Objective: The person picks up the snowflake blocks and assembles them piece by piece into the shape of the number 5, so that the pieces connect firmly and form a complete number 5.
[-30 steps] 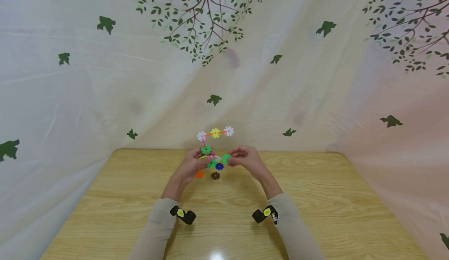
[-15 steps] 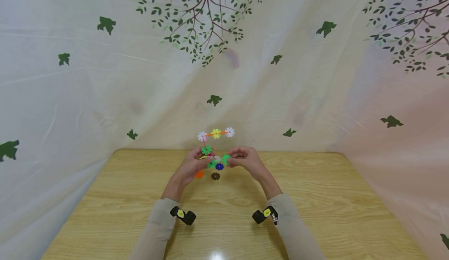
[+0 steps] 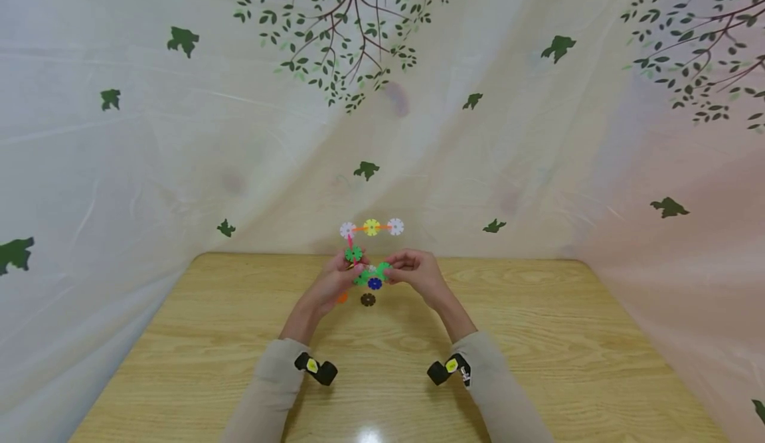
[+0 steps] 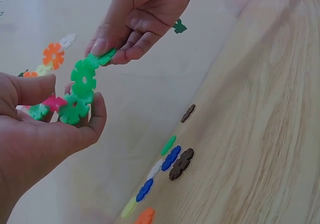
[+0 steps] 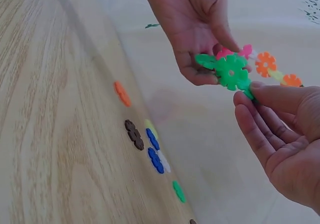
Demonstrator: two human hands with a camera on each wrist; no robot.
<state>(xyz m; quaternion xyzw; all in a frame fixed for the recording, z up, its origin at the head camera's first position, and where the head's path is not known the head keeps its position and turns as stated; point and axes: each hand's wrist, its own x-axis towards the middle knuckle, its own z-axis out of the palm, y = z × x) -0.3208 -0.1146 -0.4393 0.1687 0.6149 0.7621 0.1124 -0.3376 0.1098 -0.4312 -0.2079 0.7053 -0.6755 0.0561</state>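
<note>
My left hand (image 3: 329, 283) grips a chain of interlocking snowflake discs above the table, near its far edge. One stretch of the chain, with a yellow disc (image 3: 372, 227) between two white ones, rises beyond the hands; orange discs (image 4: 53, 56) stand crosswise in it. Around the left fingers are a pink disc (image 4: 54, 102) and green discs (image 4: 74, 109). My right hand (image 3: 421, 277) pinches a green disc (image 4: 105, 57) between thumb and fingers. That disc meets an upright middle green disc (image 5: 231, 72), which joins the chain. Whether its slot is fully seated is hidden by the fingers.
Loose discs lie on the wooden table (image 3: 538, 337) below the hands: brown (image 5: 134, 135), blue (image 5: 155, 160), green (image 5: 179, 191), orange (image 5: 122, 93), plus white and yellow ones. A printed curtain (image 3: 442, 184) hangs directly behind the table's far edge.
The far stretch of the chain has swung slightly right. Both hands have drawn a little closer together, and the right hand's green disc sits slightly further left. The grips look the same.
</note>
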